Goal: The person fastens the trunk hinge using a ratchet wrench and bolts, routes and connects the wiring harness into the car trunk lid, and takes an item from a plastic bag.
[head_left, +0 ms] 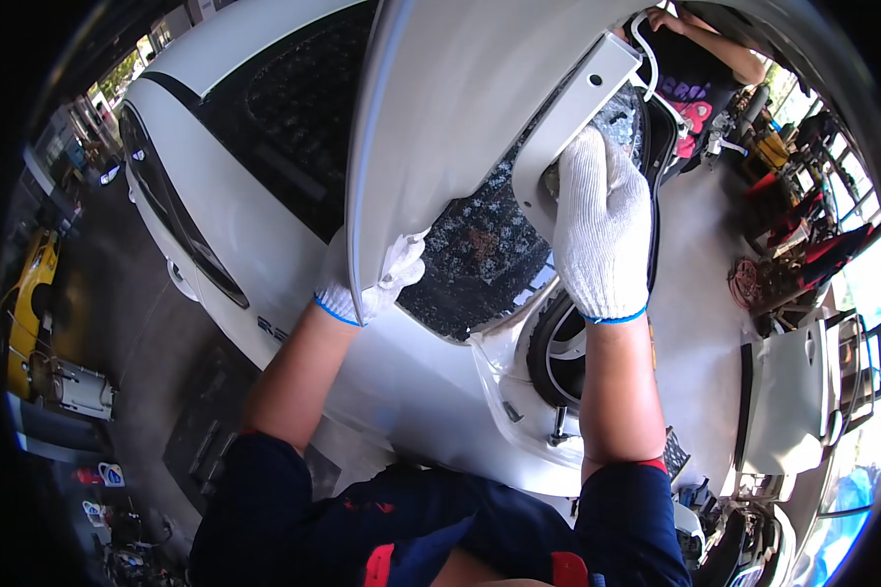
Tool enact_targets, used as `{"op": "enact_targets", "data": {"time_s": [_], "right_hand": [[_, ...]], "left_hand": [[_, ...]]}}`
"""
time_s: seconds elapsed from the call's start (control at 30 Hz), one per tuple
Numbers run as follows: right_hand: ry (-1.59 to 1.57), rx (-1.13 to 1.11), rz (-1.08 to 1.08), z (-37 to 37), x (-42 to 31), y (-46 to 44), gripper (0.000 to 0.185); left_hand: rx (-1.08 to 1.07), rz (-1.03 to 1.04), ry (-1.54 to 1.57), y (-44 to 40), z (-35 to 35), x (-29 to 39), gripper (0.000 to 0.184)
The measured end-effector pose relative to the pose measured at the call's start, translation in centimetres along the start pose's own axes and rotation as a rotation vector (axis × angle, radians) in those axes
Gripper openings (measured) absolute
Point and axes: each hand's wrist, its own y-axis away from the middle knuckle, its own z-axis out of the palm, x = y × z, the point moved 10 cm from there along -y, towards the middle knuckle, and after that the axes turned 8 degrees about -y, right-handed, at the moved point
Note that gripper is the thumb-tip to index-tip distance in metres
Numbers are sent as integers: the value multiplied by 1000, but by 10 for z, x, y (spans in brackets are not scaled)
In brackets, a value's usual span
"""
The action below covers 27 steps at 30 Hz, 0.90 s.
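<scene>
A large light-grey panel with a curved edge stands in front of me, over a white car. My left hand, in a white knit glove with a blue cuff, has its fingers wrapped round the panel's lower edge. At the panel's right side is a pale metal bracket with a round hole. My right hand, gloved alike, is raised against this bracket, its fingertips partly hidden. Behind the panel shows dark, speckled glass. Below my right hand sits a round black-rimmed part.
Another person in a dark printed shirt stands at the upper right, an arm raised near a white hose. A detached white door is at the right. Yellow equipment stands far left, with a metal box near it.
</scene>
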Motion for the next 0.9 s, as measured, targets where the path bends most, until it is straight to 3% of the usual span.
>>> {"op": "enact_targets", "data": {"time_s": [0.07, 0.13, 0.23, 0.27, 0.4, 0.47, 0.6, 0.67, 0.7, 0.77, 0.9], "right_hand": [[-218, 0, 95, 2, 10, 3, 28], [-242, 25, 73, 1, 18, 5, 29], [-74, 14, -74, -2, 16, 3, 31], [-74, -36, -89, -3, 9, 4, 31], [-212, -43, 32, -1, 3, 7, 31], [-136, -51, 8, -1, 3, 5, 32], [-274, -69, 159, 3, 16, 10, 37], [-322, -36, 169, 4, 18, 12, 37], [-345, -21, 175, 5, 16, 13, 37], [-378, 54, 144, 2, 8, 11, 21], [-310, 86, 151, -3, 9, 9, 18]], "left_hand": [[24, 7, 4, 2, -3, -3, 52], [41, 23, -8, -1, -9, -2, 52], [-78, 44, 69, -5, -6, -2, 54], [-50, 32, 94, -5, -11, -3, 47], [50, 3, 102, -1, -6, -2, 36], [40, -1, 113, -3, -10, -3, 36], [-50, -16, 212, -3, -4, -4, 36], [-214, -9, 151, -1, 11, 2, 36], [-109, 40, -24, -3, -6, 5, 38], [1, 74, -135, -4, -27, 4, 37], [-113, 23, 60, -7, 6, 1, 35]]}}
